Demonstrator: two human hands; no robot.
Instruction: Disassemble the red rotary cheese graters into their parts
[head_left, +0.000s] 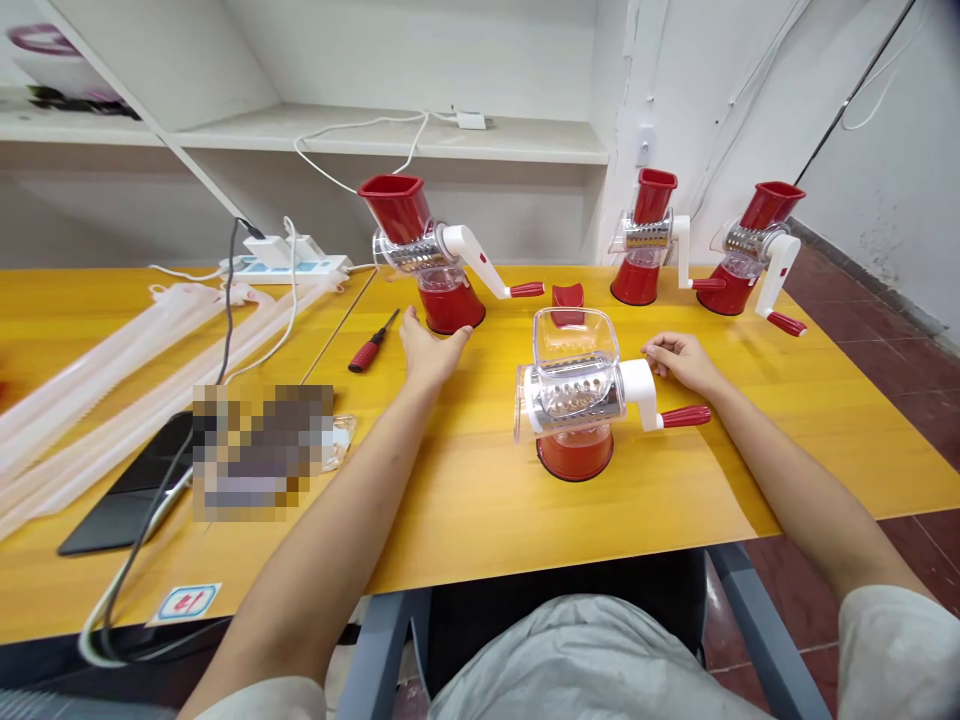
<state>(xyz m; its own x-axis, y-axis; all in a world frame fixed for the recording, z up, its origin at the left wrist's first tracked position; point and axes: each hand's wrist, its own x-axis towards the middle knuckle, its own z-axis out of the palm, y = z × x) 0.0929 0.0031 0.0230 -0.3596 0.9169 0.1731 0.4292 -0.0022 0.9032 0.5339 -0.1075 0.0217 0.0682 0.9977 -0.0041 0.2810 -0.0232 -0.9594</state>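
A rotary drum grater [576,400] stands upright in front of me, with a steel drum, clear hopper, red base and white crank with a red handle. My right hand [681,362] rests on the table just right of its crank, fingers curled together with nothing visible in them. Farther back on the left is a second rotary grater [431,250] with a red feed chute. Beside its red base, my left hand [433,348] has its thumb and fingers spread, holding nothing; whether it touches the base I cannot tell. A small red plastic part [568,303] lies behind the front grater.
Two more graters, one upright [645,245] and one leaning [750,250], stand at the back right. Left of my left hand lies a red-handled screwdriver [371,347]. A power strip [281,268], cables, plastic bags [112,360] and a black tablet-like slab [127,490] occupy the left side.
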